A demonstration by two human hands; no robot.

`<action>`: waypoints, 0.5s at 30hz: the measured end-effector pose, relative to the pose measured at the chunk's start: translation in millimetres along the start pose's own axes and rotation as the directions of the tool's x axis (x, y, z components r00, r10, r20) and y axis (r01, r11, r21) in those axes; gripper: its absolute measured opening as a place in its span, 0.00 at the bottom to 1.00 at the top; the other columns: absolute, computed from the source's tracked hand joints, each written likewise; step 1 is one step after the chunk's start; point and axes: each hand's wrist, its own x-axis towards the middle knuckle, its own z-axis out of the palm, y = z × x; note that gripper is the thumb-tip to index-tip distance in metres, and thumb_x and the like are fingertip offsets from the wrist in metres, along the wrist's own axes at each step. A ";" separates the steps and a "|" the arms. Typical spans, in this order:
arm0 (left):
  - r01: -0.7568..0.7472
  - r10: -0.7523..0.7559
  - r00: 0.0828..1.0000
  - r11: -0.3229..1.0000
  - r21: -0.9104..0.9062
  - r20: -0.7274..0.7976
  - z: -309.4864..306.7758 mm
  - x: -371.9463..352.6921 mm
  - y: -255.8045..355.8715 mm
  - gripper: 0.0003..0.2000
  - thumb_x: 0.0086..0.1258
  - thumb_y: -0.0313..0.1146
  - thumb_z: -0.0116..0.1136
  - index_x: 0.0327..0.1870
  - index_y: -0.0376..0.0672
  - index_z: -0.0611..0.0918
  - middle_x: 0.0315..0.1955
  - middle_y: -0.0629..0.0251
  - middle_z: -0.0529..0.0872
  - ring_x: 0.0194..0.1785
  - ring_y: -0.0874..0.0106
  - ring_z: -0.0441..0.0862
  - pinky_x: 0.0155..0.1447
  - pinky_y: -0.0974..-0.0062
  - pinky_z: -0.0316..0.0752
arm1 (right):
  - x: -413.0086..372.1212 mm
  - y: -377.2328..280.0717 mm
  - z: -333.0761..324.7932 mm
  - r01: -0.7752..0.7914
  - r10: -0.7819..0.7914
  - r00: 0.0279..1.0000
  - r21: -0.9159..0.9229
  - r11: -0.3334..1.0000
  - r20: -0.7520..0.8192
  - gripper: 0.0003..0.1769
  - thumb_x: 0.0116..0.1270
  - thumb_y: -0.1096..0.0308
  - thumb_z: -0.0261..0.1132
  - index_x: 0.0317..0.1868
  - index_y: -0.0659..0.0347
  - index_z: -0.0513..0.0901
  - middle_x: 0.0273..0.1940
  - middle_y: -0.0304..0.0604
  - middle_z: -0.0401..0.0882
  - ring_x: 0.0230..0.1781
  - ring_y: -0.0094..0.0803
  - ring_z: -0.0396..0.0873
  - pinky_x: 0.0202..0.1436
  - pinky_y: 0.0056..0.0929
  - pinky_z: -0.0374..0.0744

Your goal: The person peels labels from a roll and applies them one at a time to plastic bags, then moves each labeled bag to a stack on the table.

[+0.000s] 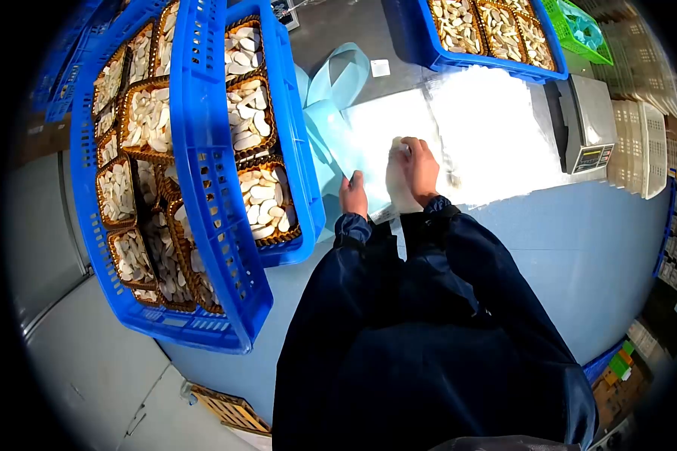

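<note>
Clear bag (pixel 396 189) in right hand (pixel 420 169)'s grip

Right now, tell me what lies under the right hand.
The right hand rests on what looks like a clear bag, which lies on a white sheet. The hand covers the bag's top, and its contents cannot be made out.

Fisheye warp, black vignette; glare on plastic sheet (pixel 481 128), rest dim-ish.

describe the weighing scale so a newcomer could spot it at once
On the blue table, look right of the right hand, past the clear plastic sheets. The weighing scale sits at their right edge, before the white crates. It is the only grey metal box, with a flat top and a display panel.
</note>
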 end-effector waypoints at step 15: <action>0.064 -0.064 0.998 0.998 0.000 0.024 -5.5 10.8 -19.5 0.22 0.67 0.42 0.52 0.52 0.32 0.71 0.47 0.58 0.76 0.49 0.69 0.71 0.54 0.72 0.64 | 30.5 16.9 -27.5 0.086 -0.052 0.987 0.231 0.969 -0.151 0.25 0.60 0.75 0.60 0.57 0.69 0.65 0.52 0.57 0.68 0.52 0.46 0.71 0.56 0.34 0.70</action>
